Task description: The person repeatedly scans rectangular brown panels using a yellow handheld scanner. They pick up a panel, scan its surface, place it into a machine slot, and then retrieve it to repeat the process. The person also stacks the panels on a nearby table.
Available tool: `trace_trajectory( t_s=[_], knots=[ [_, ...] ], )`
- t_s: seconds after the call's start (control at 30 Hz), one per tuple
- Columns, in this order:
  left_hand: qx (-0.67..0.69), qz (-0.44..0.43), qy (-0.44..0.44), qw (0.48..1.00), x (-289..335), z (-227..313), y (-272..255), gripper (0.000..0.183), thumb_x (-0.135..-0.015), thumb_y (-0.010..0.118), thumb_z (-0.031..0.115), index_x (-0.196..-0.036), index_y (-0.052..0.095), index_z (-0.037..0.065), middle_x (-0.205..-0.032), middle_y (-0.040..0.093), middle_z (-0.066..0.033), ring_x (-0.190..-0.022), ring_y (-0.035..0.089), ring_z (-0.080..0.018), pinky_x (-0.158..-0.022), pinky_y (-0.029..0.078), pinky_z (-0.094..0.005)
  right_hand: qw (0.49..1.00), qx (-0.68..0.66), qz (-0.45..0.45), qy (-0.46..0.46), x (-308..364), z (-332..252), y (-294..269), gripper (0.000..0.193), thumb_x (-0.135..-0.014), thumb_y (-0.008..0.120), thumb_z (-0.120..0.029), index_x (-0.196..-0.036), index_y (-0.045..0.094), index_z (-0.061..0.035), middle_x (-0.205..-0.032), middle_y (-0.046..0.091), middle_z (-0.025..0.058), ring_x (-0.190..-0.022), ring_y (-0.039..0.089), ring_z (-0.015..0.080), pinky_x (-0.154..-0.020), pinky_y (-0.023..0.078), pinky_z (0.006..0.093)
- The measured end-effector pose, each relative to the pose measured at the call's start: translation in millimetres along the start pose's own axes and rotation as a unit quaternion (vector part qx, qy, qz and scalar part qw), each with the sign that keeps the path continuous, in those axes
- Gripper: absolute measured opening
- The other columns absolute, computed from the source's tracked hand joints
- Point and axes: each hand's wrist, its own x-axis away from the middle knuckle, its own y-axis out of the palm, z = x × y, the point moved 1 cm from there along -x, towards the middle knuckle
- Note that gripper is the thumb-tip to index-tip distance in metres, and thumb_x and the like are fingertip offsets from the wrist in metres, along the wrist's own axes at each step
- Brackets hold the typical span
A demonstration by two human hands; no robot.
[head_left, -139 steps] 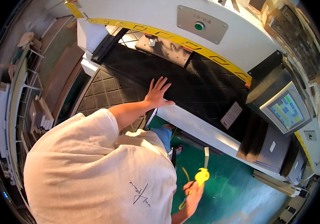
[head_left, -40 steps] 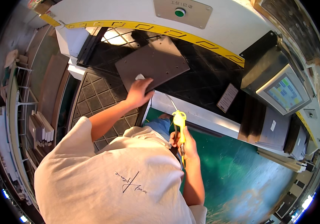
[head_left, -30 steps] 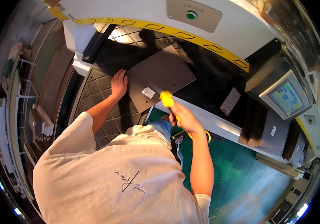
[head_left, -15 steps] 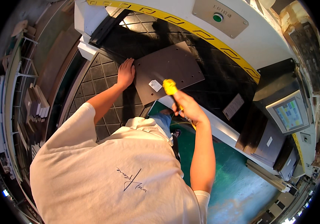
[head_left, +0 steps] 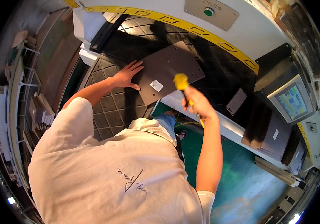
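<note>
A: Middle of the frame, and there's the brown panel, lying at an angle on the black gridded tabletop! What's the left hand doing?

B: Fingers spread wide, thumb well out, wrapped round nothing, right at the panel's left edge! How hard it presses, I can't tell.

A: And the right hand?

B: Just right of centre, fingers curled firmly round the yellow air gun! Its head is a blur in front of the panel's lower right edge, to the right of the white label.

A: And around them?

B: A yellow strip arcs across the top, a green button above it! Far right, a lit screen, with stacked boards below.
</note>
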Motion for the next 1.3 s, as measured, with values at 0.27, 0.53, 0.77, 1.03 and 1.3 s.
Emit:
trace_trajectory(
  t_s=[0.27,0.53,0.77,1.03,1.3],
  knots=[
    [-0.064,0.024,0.022,0.997,5.0,5.4,12.9,0.123,-0.072,0.072,0.081,-0.164,0.032,0.010,-0.174,0.019,-0.0149,-0.159,0.013,-0.0474,-0.124,0.026,-0.0627,0.995,-0.047,0.091,-0.007,0.9,18.8,-20.7,0.050,-0.106,0.054,-0.054,-0.134,0.058,-0.0129,-0.080,0.065,0.0011,-0.066,0.063,0.0115,-0.052,0.042,0.0239],
    [-0.067,0.101,-0.142,0.982,3.9,29.8,29.8,0.118,-0.077,0.072,0.077,-0.163,0.032,0.006,-0.173,0.021,-0.0158,-0.157,0.019,-0.0472,-0.122,0.028,-0.0613,0.946,-0.324,-0.023,-0.010,34.9,72.1,41.8,0.049,-0.107,0.059,-0.035,-0.145,0.048,-0.0064,-0.134,0.068,0.0158,-0.120,0.070,0.0284,-0.071,0.064,0.0379],
    [0.019,0.148,-0.086,0.985,-27.7,124.4,63.5,0.096,-0.082,0.078,0.056,-0.156,0.044,0.007,-0.165,0.037,-0.0168,-0.143,0.041,-0.0411,-0.112,0.038,-0.0555,0.911,-0.411,0.002,0.013,53.0,116.8,56.8,0.049,-0.107,0.058,-0.028,-0.148,0.044,-0.0057,-0.135,0.066,0.0198,-0.123,0.068,0.0339,-0.064,0.066,0.0349],
    [0.014,0.198,-0.392,0.898,-117.0,102.7,64.7,0.116,-0.080,0.067,0.083,-0.165,0.028,0.016,-0.169,0.013,-0.0328,-0.151,0.015,-0.0635,-0.119,0.019,-0.0720,0.899,-0.435,0.041,-0.005,73.5,121.6,55.5,0.048,-0.106,0.058,-0.024,-0.150,0.045,-0.0079,-0.133,0.067,0.0193,-0.125,0.067,0.0344,-0.062,0.065,0.0341],
    [0.042,0.232,-0.378,0.895,-183.1,48.7,44.0,0.126,-0.071,0.066,0.091,-0.167,0.027,0.019,-0.172,0.007,-0.0298,-0.154,0.003,-0.0620,-0.121,0.006,-0.0744,0.906,-0.419,0.053,-0.017,79.3,98.9,63.4,0.060,-0.105,0.056,-0.024,-0.158,0.035,-0.0069,-0.138,0.061,0.0233,-0.128,0.063,0.0391,-0.059,0.067,0.0378]
  ],
)
